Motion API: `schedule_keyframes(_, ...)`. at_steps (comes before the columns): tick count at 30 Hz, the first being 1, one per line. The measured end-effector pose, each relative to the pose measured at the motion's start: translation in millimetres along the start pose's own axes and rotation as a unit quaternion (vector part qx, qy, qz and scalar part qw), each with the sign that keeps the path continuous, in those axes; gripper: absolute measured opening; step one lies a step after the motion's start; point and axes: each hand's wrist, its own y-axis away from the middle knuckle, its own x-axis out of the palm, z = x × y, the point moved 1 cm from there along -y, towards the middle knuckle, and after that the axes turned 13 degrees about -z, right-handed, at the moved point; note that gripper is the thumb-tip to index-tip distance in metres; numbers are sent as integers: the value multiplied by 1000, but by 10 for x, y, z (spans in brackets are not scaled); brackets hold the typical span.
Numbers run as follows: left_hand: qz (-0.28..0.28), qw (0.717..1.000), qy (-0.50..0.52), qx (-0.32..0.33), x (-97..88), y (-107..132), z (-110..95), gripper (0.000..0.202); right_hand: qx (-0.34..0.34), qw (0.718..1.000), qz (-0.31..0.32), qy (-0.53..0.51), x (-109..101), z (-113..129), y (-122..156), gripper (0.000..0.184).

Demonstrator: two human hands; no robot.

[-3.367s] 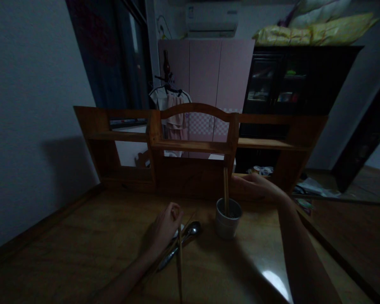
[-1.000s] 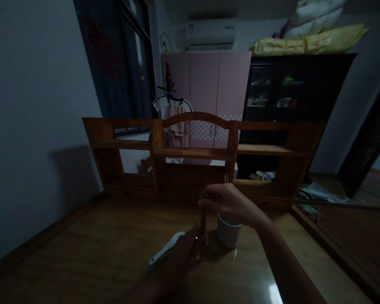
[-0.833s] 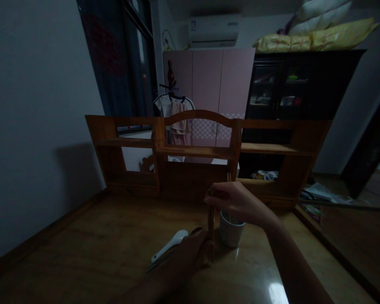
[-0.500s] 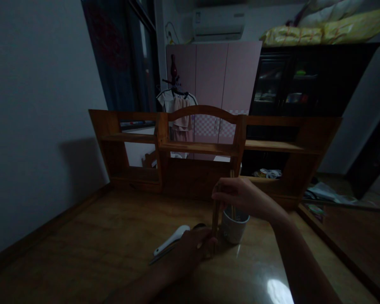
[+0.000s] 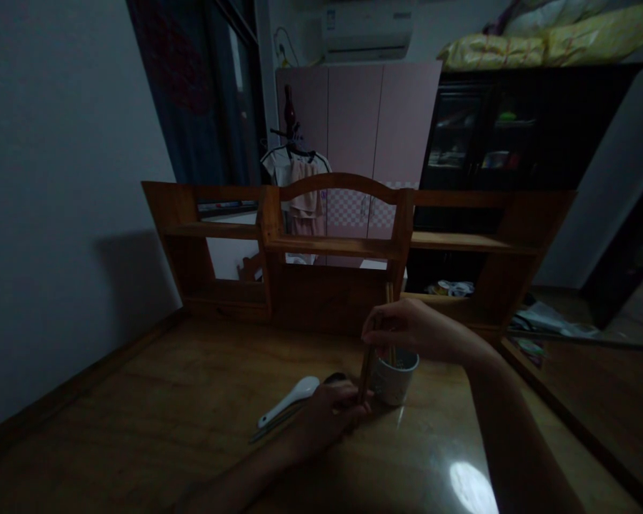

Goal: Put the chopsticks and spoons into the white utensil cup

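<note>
Clamped on chopsticks (image 5: 365,373): R hand (image 5: 414,328) up top, L hand (image 5: 324,417) lower down, holding them near-upright just beside cup (image 5: 394,385) w/ other sticks (image 5: 389,293) in it. Step's prob. steadying them; next move seems to need even grip, ends aligned.

This is a home. A pink panelled wardrobe (image 5: 352,128), pale hanging clothes (image 5: 306,205) and a white wall-mounted air conditioner (image 5: 367,30) show it.
</note>
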Motion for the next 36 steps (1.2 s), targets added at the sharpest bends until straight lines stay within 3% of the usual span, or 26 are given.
schedule_keyframes(15, -54, 997, -55, 31, 9, 12, -31, 23, -21, 999, -7, -35, 54, 82, -3, 28)
schedule_keyframes(21, -37, 996, -59, 62, -10, -10, -71, 19, -33, 999, 0, -2, 61, 145, 11, 26)
schedule_keyframes(30, -50, 996, -55, 50, -8, -35, 63, 23, -39, 999, 4, 15, 116, 21, -66, 24)
schedule_keyframes(36, -51, 996, -53, 40, -9, -18, 13, 26, -47, 999, 8, 6, 106, 9, -69, 23)
